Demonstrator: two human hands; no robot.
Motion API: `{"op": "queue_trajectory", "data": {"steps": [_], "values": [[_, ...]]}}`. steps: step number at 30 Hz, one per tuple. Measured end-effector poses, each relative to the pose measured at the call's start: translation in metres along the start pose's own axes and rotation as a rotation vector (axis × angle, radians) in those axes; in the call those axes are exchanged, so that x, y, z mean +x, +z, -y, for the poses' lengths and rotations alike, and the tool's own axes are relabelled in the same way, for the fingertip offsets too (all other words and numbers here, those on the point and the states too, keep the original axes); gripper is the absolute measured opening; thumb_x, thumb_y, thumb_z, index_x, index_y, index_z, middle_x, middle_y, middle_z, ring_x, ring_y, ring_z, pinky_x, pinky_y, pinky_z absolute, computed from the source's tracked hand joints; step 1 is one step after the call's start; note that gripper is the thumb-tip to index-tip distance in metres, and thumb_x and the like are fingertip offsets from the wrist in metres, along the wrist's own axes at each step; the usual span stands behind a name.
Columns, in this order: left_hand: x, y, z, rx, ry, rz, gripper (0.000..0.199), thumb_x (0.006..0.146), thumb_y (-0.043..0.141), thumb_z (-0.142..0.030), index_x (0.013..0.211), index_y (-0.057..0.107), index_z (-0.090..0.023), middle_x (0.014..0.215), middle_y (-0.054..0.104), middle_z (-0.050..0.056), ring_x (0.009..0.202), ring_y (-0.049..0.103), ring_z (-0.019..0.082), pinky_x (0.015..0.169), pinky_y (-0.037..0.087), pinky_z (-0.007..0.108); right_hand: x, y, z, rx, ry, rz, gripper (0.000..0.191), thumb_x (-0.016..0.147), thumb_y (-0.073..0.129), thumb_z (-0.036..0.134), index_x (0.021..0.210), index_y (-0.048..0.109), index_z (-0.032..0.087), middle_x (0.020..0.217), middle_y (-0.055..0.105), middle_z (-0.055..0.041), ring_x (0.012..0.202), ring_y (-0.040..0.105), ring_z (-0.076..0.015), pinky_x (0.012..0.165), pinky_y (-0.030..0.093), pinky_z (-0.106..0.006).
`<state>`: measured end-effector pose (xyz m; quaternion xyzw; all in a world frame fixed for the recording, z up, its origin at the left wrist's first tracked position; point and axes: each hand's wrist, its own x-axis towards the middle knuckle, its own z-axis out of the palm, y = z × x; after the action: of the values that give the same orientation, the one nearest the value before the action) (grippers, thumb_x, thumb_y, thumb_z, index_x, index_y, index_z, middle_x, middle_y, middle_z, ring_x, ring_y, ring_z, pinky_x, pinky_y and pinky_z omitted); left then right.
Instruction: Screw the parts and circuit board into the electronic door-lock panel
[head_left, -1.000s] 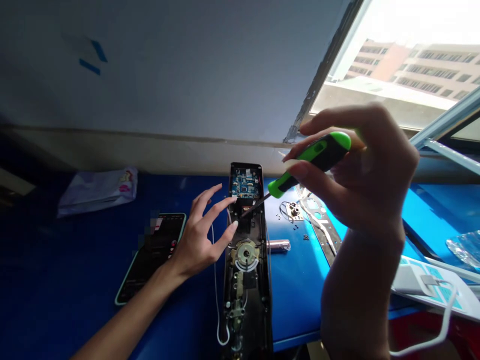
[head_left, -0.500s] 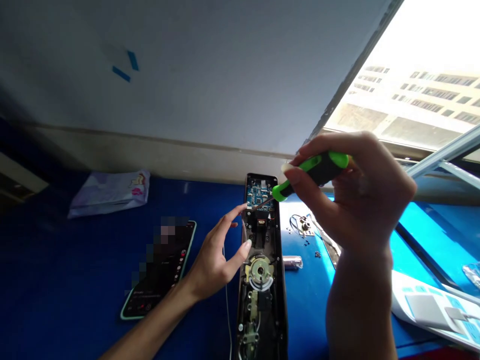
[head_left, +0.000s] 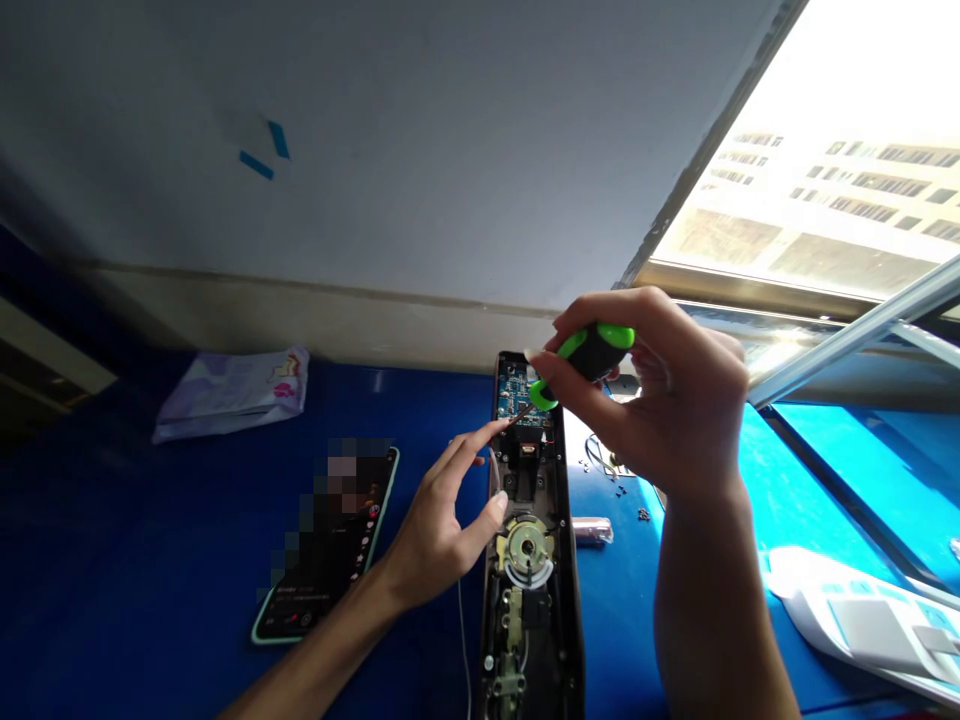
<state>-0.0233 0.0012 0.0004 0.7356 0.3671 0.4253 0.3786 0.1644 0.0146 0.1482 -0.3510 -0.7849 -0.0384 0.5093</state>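
My right hand (head_left: 667, 400) is closed around the green-and-black handle of a screwdriver (head_left: 598, 355). Its shaft slants down to the left, and the tip is at the lower edge of a blue circuit board (head_left: 514, 388). The board sits at the far end of a long dark housing (head_left: 568, 610), which lies open on the table. Halfway along the housing is a round metal part (head_left: 528, 548). My left hand (head_left: 439, 525) lies at the housing's left rim, fingers apart, with its index fingertip close to the screwdriver tip and its thumb over the rim.
On the blue table (head_left: 187, 540), a phone (head_left: 330, 560) in a pale green case lies left. Behind it is a purple packet (head_left: 236, 395). Small screws (head_left: 643, 514), a wrapped cylinder (head_left: 592, 531) and a white device (head_left: 855, 610) are on the right. A thin white wire (head_left: 464, 640) runs beside the housing.
My right hand and the screwdriver have shifted left and slightly down, the handle now lower over the board. My left index finger has come nearer the tip. The whole view has shifted slightly.
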Motion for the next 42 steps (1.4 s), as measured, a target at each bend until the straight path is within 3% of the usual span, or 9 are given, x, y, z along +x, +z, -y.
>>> {"op": "queue_trajectory", "data": {"steps": [15,19,23,26,30,32,35,38,42], "values": [[0.002,0.005,0.005,-0.068,-0.013,-0.045,0.063,0.099,0.063,-0.03,0.158,0.042,-0.033,0.157,0.054,0.007,0.139,0.055,0.029,0.111,0.051,0.043,0.0,0.004,0.019,-0.411,0.026,-0.136,0.039,0.092,0.077,0.034,0.063,0.054,0.023,0.052,0.044,0.0085,0.048,0.036,-0.0076,0.049,0.035,-0.027],[0.0,0.005,0.008,-0.057,-0.015,-0.047,0.065,0.101,0.063,-0.034,0.161,0.039,-0.035,0.154,0.055,0.008,0.127,0.062,0.027,0.11,0.052,0.045,-0.002,-0.006,0.023,-0.253,0.01,0.067,0.009,0.099,0.067,0.025,0.091,0.07,0.023,0.07,0.068,0.0058,0.056,0.057,-0.0077,0.058,0.048,-0.024],[-0.001,0.006,0.008,-0.064,0.006,-0.051,0.066,0.101,0.063,-0.034,0.162,0.038,-0.035,0.155,0.055,0.007,0.135,0.057,0.028,0.111,0.052,0.044,-0.005,-0.016,0.027,-0.125,0.05,0.236,0.035,0.101,0.055,0.012,0.132,0.064,0.024,0.104,0.077,-0.0007,0.082,0.071,-0.012,0.074,0.058,-0.027],[0.0,0.006,0.007,-0.075,0.01,-0.056,0.067,0.1,0.063,-0.032,0.162,0.037,-0.034,0.156,0.054,0.008,0.142,0.052,0.03,0.111,0.052,0.044,-0.005,-0.016,0.029,-0.089,0.097,0.249,0.038,0.097,0.054,0.009,0.127,0.066,0.028,0.108,0.077,-0.0012,0.085,0.072,-0.0147,0.077,0.061,-0.029],[0.0,0.006,0.006,-0.072,-0.006,-0.054,0.07,0.099,0.065,-0.032,0.163,0.036,-0.034,0.158,0.052,0.008,0.142,0.052,0.031,0.111,0.052,0.046,-0.005,-0.011,0.027,-0.164,0.146,0.109,0.007,0.098,0.066,0.027,0.097,0.073,0.028,0.082,0.075,0.0007,0.065,0.067,-0.0153,0.062,0.058,-0.033],[0.0,0.006,0.006,-0.074,-0.01,-0.054,0.071,0.098,0.066,-0.033,0.162,0.037,-0.033,0.16,0.051,0.009,0.143,0.052,0.032,0.112,0.053,0.047,-0.003,-0.012,0.025,-0.185,0.171,0.092,0.012,0.098,0.068,0.034,0.089,0.074,0.027,0.075,0.073,0.0005,0.061,0.066,-0.0156,0.057,0.056,-0.033],[-0.001,0.006,0.007,-0.073,-0.016,-0.057,0.07,0.098,0.065,-0.034,0.162,0.037,-0.033,0.159,0.051,0.01,0.143,0.051,0.033,0.112,0.053,0.049,-0.003,-0.018,0.024,-0.136,0.158,0.164,0.014,0.099,0.063,0.024,0.104,0.076,0.028,0.086,0.077,-0.0012,0.068,0.07,-0.0164,0.064,0.061,-0.033],[-0.001,0.006,0.007,-0.062,-0.019,-0.054,0.07,0.099,0.065,-0.034,0.163,0.037,-0.032,0.153,0.056,0.011,0.143,0.051,0.034,0.112,0.053,0.05,-0.003,-0.024,0.026,-0.091,0.119,0.226,0.036,0.094,0.058,0.012,0.122,0.071,0.031,0.099,0.077,-0.0015,0.077,0.072,-0.0173,0.072,0.063,-0.034],[-0.001,0.006,0.008,-0.047,-0.022,-0.062,0.072,0.098,0.067,-0.034,0.163,0.037,-0.032,0.145,0.062,0.01,0.142,0.052,0.034,0.111,0.053,0.05,-0.004,-0.021,0.029,-0.12,0.111,0.203,0.03,0.088,0.061,0.01,0.109,0.073,0.028,0.101,0.075,-0.002,0.078,0.07,-0.017,0.07,0.061,-0.034]]}}
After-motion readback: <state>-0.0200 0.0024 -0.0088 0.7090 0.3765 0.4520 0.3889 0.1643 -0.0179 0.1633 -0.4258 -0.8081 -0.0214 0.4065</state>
